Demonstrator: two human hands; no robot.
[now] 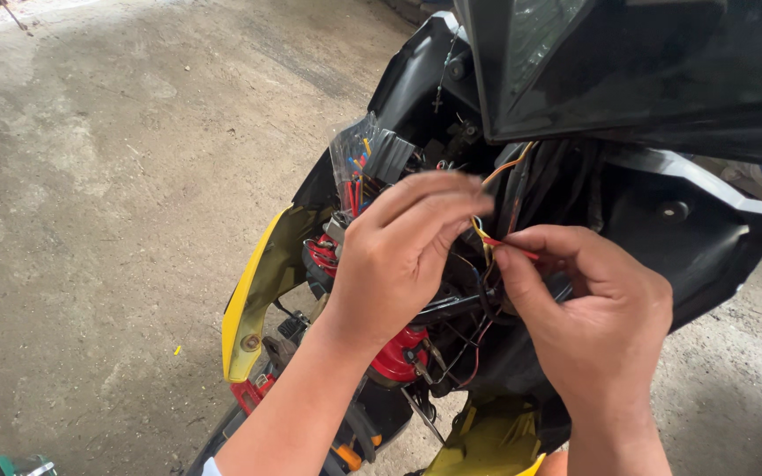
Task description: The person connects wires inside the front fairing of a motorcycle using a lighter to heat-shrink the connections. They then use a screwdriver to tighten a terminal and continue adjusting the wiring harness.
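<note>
Head view: thin red-and-yellow wire (pixel 497 241) pinched between left hand (pixel 399 256) fingertips and right hand (pixel 597 304) thumb and forefinger, inside opened black plastic scooter front fairing (pixel 690 229); grey concrete floor (pixel 116 176) below.

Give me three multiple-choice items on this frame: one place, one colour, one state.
1. Where is the clear plastic wrap with wires in it?
A. above the left hand
B. on the floor
C. under the right hand

2. What colour is the side panel at lower left?
A. green
B. yellow
C. white

3. What is the right hand doing?
A. lying flat and open
B. gripping a wrench
C. pinching a red wire

Key: 1 A, the wrap sits just above the knuckles; 2 B, the panel is plainly yellow; 3 C, thumb and finger close on the wire.
</note>
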